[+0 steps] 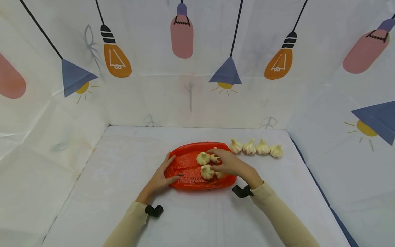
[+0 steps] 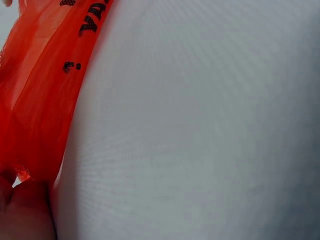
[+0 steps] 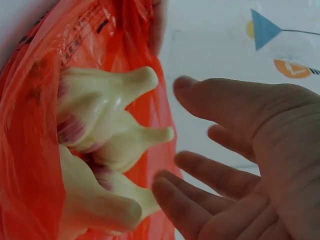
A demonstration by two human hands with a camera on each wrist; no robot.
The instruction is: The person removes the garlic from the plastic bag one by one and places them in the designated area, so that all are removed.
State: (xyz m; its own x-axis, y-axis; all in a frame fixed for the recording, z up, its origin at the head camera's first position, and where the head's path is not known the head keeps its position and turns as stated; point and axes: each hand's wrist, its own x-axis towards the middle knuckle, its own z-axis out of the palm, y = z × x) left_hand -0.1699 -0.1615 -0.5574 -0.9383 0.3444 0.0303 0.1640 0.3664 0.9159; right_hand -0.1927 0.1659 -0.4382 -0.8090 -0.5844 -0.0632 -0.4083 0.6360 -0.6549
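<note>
A red plastic bag (image 1: 188, 171) lies flat in the middle of the white table (image 1: 108, 178). Several garlic bulbs (image 1: 203, 158) sit among its folds, seen close up in the right wrist view (image 3: 100, 100). My right hand (image 1: 226, 164) hovers over these bulbs, and its fingers (image 3: 200, 172) are straight and spread with nothing in them. My left hand (image 1: 160, 176) rests flat on the bag's left edge. Only a sliver of that hand (image 2: 25, 215) shows in the left wrist view, beside the bag (image 2: 40, 90).
Several more garlic bulbs (image 1: 256, 147) stand in a row on the table, just right of the bag and behind it. White sheets printed with lamps (image 1: 228, 72) wall in the table at the back and on both sides.
</note>
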